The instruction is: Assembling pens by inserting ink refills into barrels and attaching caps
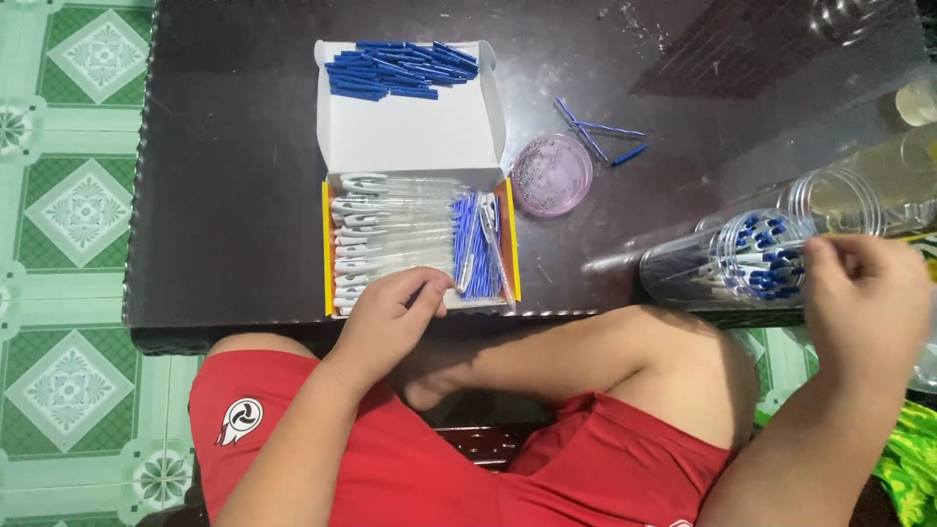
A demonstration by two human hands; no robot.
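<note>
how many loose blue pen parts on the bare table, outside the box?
3 by my count: two thin refills crossed right of the box lid, and one short blue piece beside them, above-right of the pink dish. Glare may hide more.

Dark glossy table as reference. Small round pink transparent lid or dish sits near its middle, just right of the white cardboard flap. A few loose blue refills and a blue cap lie scattered on the tabletop just beyond the pink dish, toward the far edge. Green patterned floor tiles show left of the table. Red shorts with a small white logo sit below the table's near edge.
</note>
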